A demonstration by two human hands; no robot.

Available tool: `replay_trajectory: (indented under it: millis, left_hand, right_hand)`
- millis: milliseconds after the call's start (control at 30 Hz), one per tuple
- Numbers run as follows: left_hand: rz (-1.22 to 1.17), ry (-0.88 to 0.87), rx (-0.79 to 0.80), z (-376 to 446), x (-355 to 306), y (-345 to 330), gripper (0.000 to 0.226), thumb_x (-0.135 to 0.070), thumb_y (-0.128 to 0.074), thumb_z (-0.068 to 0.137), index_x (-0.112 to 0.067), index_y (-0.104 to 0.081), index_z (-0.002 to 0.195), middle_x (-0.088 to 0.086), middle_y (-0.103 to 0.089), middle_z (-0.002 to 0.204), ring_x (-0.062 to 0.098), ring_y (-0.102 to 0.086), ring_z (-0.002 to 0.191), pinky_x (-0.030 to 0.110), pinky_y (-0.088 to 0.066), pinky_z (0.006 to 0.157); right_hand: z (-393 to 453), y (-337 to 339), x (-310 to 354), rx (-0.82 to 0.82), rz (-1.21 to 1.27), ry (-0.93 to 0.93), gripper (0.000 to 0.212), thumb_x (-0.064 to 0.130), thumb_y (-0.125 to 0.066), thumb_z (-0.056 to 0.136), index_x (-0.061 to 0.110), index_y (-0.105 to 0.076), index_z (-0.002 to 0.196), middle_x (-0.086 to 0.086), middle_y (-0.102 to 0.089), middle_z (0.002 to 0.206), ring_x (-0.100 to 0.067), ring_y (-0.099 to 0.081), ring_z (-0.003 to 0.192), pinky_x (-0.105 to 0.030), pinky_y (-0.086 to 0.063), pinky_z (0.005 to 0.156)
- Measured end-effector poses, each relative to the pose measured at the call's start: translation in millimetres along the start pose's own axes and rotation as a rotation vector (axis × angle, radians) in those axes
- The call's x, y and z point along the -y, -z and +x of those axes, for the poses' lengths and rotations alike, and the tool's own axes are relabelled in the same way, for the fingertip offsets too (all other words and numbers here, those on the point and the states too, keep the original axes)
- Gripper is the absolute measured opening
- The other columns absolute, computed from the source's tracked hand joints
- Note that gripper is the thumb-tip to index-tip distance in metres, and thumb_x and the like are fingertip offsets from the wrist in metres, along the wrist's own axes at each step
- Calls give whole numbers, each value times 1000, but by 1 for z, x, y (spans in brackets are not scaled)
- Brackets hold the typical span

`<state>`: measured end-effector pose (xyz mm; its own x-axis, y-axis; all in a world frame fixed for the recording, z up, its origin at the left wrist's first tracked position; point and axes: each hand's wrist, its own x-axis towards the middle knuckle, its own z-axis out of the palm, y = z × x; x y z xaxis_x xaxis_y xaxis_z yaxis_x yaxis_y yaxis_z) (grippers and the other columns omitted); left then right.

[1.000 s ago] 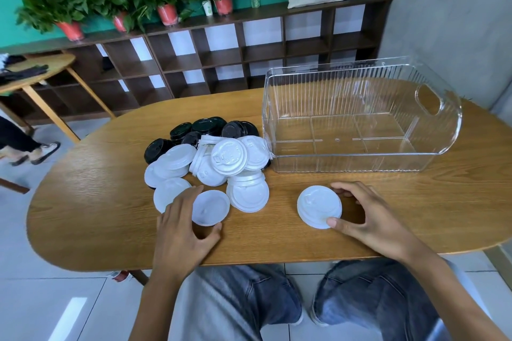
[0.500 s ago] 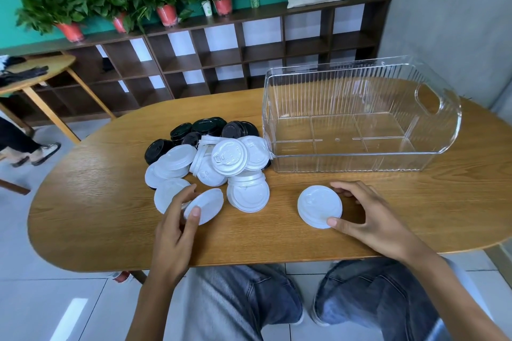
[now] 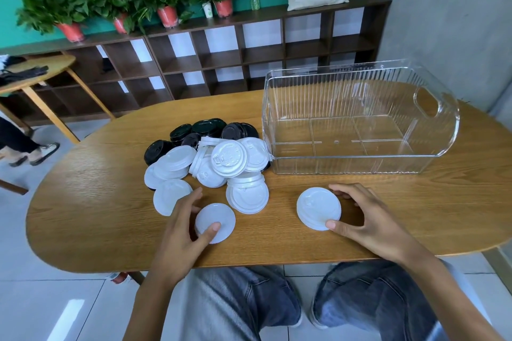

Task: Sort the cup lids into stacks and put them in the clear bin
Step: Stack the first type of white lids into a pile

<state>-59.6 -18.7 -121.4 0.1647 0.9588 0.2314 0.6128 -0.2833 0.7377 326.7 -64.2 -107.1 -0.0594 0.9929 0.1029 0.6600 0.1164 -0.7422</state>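
Observation:
A loose pile of white cup lids (image 3: 221,163) lies mid-table, with several black lids (image 3: 206,128) behind it. My left hand (image 3: 177,230) pinches a single white lid (image 3: 219,217) in front of the pile, thumb on its near part and fingers behind its far left edge. To the right, a short stack of white lids (image 3: 318,207) sits on the table. My right hand (image 3: 371,219) grips it, thumb at the near rim and fingers curled at the far rim. The clear bin (image 3: 360,167) stands empty behind my right hand.
The oval wooden table (image 3: 83,202) has its near edge just under my wrists. A dark shelf unit (image 3: 221,58) with potted plants lines the teal wall. A smaller table (image 3: 36,69) and a seated person's feet (image 3: 33,153) are at the far left.
My left hand picked one white lid off the front of the pile, tilted it up, and drew it nearer and to the right. My right hand stayed round the stack.

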Motion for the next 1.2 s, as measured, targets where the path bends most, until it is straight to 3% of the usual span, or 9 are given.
replay_trajectory:
  millis: [233, 367, 433, 533, 767, 867, 933, 1067, 1200]
  left_hand:
    - [104, -98, 0, -1, 0, 1, 84, -59, -86, 69, -64, -35, 136, -32, -51, 132, -3, -50, 124, 24, -42, 99]
    - [-27, -160, -117, -6, -8, 0, 79, -55, -87, 66, -45, -50, 135, -18, -58, 138, 3, -57, 125, 13, -45, 99]
    - [-83, -229, -119, -7, -22, -9, 78, -44, -88, 66, -37, -53, 135, -12, -60, 137, 12, -59, 127, 20, -45, 105]
    - [-119, -296, -13, -7, -51, -40, 79, -37, -89, 67, -39, -50, 136, -12, -60, 138, 15, -58, 130, 31, -45, 110]
    - [-119, -350, 131, 16, -98, -104, 92, -34, -86, 73, -39, -34, 149, -14, -58, 140, 8, -55, 133, 27, -41, 114]
    - [-109, -335, 157, 24, -103, -111, 98, -34, -84, 74, -47, -26, 152, -18, -57, 139, 10, -54, 133, 35, -43, 114]
    - [-107, -341, 162, 26, -102, -113, 97, -37, -82, 75, -48, -25, 152, -19, -56, 140, 10, -53, 134, 39, -43, 113]
    - [-74, -343, 173, 26, -103, -114, 93, -41, -79, 77, -52, -25, 152, -22, -55, 142, 7, -50, 135, 28, -37, 115]
    - [-27, -360, 197, 27, -105, -115, 91, -40, -80, 79, -49, -27, 152, -20, -55, 143, 3, -50, 132, 19, -33, 113]
  right_hand:
    - [1, -1, 2, -15, -72, 0, 79, 76, -63, 67, 38, -52, 135, 29, -49, 126, 0, -41, 122, -28, -37, 101]
    - [1, -1, 2, -17, -73, 2, 74, 71, -63, 70, 37, -53, 135, 29, -50, 126, 1, -39, 121, -21, -33, 96]
    - [1, 0, 2, -6, -75, 9, 73, 70, -63, 72, 39, -52, 137, 31, -48, 127, 4, -38, 122, -20, -32, 97]
    - [0, 0, 2, 39, -85, 24, 77, 73, -59, 75, 40, -48, 143, 37, -44, 129, 9, -31, 126, -24, -32, 103]
    - [0, 4, 4, 49, -53, 52, 81, 72, -60, 75, 35, -46, 146, 36, -45, 133, 7, -31, 131, -24, -30, 111]
    - [-1, 8, 3, 55, 12, 44, 72, 58, -65, 82, 32, -47, 146, 33, -50, 132, 6, -35, 132, -20, -30, 111]
    - [-1, 8, 1, 56, 68, 30, 59, 38, -69, 90, 31, -47, 145, 28, -54, 133, 3, -41, 131, -21, -32, 112]
    - [0, 8, -4, 44, 137, 2, 52, 14, -63, 97, 33, -48, 143, 26, -57, 130, 0, -46, 128, -22, -34, 110]
    - [-1, 7, -6, 31, 138, -1, 45, 29, -60, 98, 38, -50, 141, 37, -56, 125, 3, -44, 130, -24, -33, 111]
